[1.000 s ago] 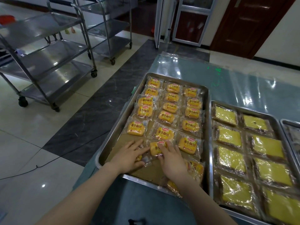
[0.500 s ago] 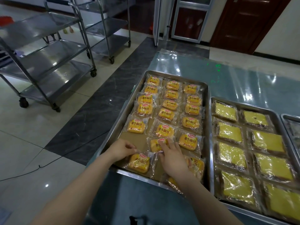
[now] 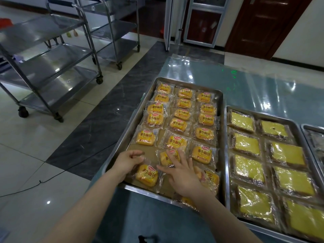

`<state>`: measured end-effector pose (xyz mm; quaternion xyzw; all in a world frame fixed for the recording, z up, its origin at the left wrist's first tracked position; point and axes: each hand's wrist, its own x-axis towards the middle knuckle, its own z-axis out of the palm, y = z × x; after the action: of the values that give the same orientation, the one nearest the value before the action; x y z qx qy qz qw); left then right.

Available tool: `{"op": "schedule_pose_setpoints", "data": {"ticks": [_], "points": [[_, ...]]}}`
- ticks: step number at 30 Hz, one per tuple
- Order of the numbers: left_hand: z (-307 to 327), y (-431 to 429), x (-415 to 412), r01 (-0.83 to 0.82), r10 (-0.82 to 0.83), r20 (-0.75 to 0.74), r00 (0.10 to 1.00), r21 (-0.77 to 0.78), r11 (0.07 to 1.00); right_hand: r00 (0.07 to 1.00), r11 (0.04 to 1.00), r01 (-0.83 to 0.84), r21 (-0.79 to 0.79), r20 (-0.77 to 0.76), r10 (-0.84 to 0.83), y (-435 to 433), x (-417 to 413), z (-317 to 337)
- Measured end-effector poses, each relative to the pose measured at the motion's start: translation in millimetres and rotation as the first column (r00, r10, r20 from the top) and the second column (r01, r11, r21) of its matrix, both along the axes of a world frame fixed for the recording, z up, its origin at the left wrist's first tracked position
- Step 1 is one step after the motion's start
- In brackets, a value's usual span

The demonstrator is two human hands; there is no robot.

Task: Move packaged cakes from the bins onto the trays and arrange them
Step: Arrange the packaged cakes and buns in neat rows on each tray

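A steel tray (image 3: 117, 144) on the table holds rows of small yellow packaged cakes in clear wrappers. My left hand (image 3: 128, 163) is at the tray's near left, its curled fingers pinching the wrapper corner of the nearest-left cake (image 3: 147, 175), which lies flat on the brown liner. Spread flat in the near middle of the tray, my right hand (image 3: 183, 176) rests its fingertips on another cake (image 3: 164, 158). Its palm covers part of some cakes (image 3: 211, 178) piled at the near right corner.
A second tray (image 3: 299, 131) to the right is filled with flat yellow square cakes; a third tray's edge (image 3: 311, 128) shows at far right. A glossy plastic cover (image 3: 245, 85) lies over the table. Two steel wheeled carts (image 3: 52, 67) (image 3: 114, 32) stand on the floor at left.
My left hand drew a cake back toward the tray's near left corner and set it down there. My right hand stayed on the middle cake, its fingers spreading wider.
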<state>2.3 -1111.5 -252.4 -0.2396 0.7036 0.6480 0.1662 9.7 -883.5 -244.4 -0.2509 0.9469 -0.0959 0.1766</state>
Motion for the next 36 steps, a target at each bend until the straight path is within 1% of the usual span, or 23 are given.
{"op": "schedule_pose_setpoints", "data": {"ticks": [2,3,7,10,12,13,15,16,17,18,19,20,21,22,23,26,28,30,33,35,36], "points": [[0,3,-2,-0.137,0.137,-0.005,0.991,0.038,0.99,1.0,1.0,-0.003,0.025,-0.006,0.003,-1,0,-2],[0,4,-4,-0.174,0.174,-0.021,0.984,0.021,0.985,1.0,1.0,0.0,0.03,-0.008,0.0,-1,0,-2],[-2,8,-5,-0.202,0.175,-0.144,0.974,-0.199,0.959,0.999,0.998,0.025,0.053,-0.025,-0.024,-1,0,-6],[-1,3,-1,-0.241,0.156,-0.264,0.952,-0.33,0.913,0.993,0.993,0.114,0.03,-0.044,-0.113,-1,0,-8],[1,2,3,-0.197,0.034,-0.342,0.939,-0.455,0.868,0.987,0.989,0.147,0.024,-0.07,-0.145,-2,1,-8],[2,3,6,-0.16,-0.07,-0.372,0.925,-0.552,0.818,0.985,0.988,0.153,0.025,-0.082,-0.15,-2,1,-9],[3,10,13,-0.1,-0.303,-0.406,0.862,-0.722,0.684,0.983,0.987,0.157,0.024,-0.103,-0.154,-2,3,-9],[2,15,17,-0.057,-0.413,-0.388,0.824,-0.782,0.62,0.982,0.987,0.157,0.02,-0.113,-0.154,-2,3,-10],[0,19,21,0.008,-0.515,-0.337,0.788,-0.831,0.556,0.981,0.988,0.152,0.013,-0.124,-0.149,-2,4,-10],[-3,24,24,0.097,-0.602,-0.251,0.758,-0.869,0.485,0.981,0.99,0.143,0.005,-0.133,-0.141,-2,5,-11],[-9,27,25,0.195,-0.658,-0.141,0.739,-0.891,0.409,0.982,0.991,0.132,0.002,-0.136,-0.13,-1,5,-11],[-14,28,25,0.284,-0.676,-0.028,0.736,-0.894,0.346,0.984,0.992,0.125,0.005,-0.128,-0.123,-1,6,-11],[-17,28,21,0.359,-0.663,0.071,0.745,-0.881,0.309,0.986,0.992,0.124,0.014,-0.114,-0.122,-1,6,-10],[-19,28,18,0.405,-0.634,0.135,0.762,-0.863,0.303,0.987,0.992,0.127,0.025,-0.099,-0.124,0,7,-9],[-20,28,14,0.42,-0.599,0.163,0.784,-0.85,0.317,0.988,0.991,0.13,0.035,-0.09,-0.126,1,7,-8],[-23,27,9,0.361,-0.484,0.16,0.86,-0.862,0.357,0.987,0.99,0.133,0.044,-0.096,-0.129,2,9,-6],[-26,28,6,0.313,-0.44,0.138,0.887,-0.881,0.355,0.986,0.991,0.13,0.042,-0.107,-0.125,4,9,-4],[-25,30,1,0.306,-0.445,0.127,0.887,-0.882,0.359,0.987,0.993,0.112,0.047,-0.122,-0.106,4,9,-3],[-22,30,-10,0.328,-0.494,0.121,0.861,-0.875,0.358,0.991,0.995,0.08,0.066,-0.117,-0.072,4,6,-5],[-23,30,-14,0.323,-0.526,0.114,0.843,-0.889,0.325,0.994,0.994,0.081,0.077,-0.075,-0.076,4,4,-7],[-23,30,-16,0.312,-0.544,0.114,0.831,-0.905,0.287,0.995,0.993,0.081,0.083,-0.056,-0.077,3,3,-8]]}}
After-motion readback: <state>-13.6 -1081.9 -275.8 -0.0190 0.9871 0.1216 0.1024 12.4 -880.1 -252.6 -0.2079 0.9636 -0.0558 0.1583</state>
